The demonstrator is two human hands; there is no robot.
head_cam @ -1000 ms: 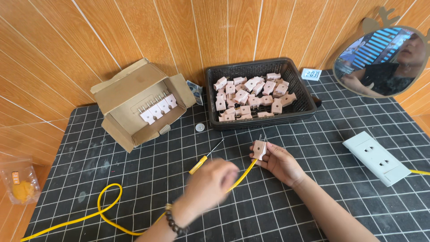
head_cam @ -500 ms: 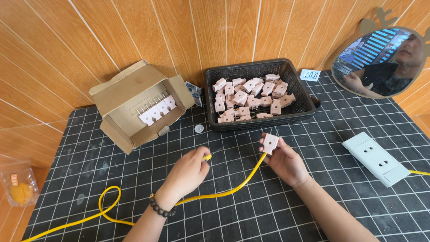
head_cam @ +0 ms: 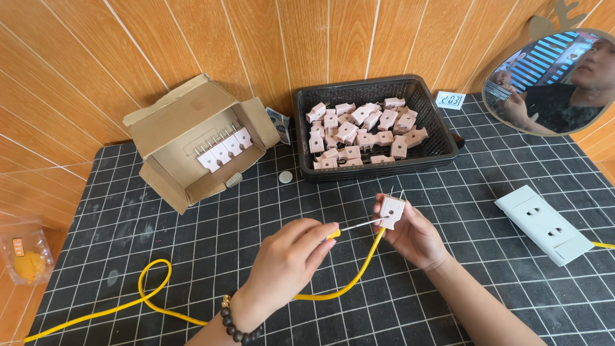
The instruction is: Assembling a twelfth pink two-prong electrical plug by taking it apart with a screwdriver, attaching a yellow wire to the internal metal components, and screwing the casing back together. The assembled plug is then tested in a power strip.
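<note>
- Head view showed that the left hand (head_cam: 285, 263), which half a second earlier had only closed on the yellow-handled thin screwdriver (head_cam: 351, 228), had brought its tip against the pale pink two-pin plastic plug (head_cam: 392, 211) at frame centre.
- Right hand (head_cam: 413, 234) had its fingers clamped round that plug, the yellow cable (head_cam: 349, 285) trailing from it; I judged the screw work was starting.
- Around them lay a black gridded mat (head_cam: 480, 192), a black mesh basket (head_cam: 442, 150) of plugs upper centre, an open cardboard box (head_cam: 186, 128) upper left, a white socket strip (head_cam: 544, 224) at right, and orange wood-panel wall (head_cam: 192, 38).
</note>
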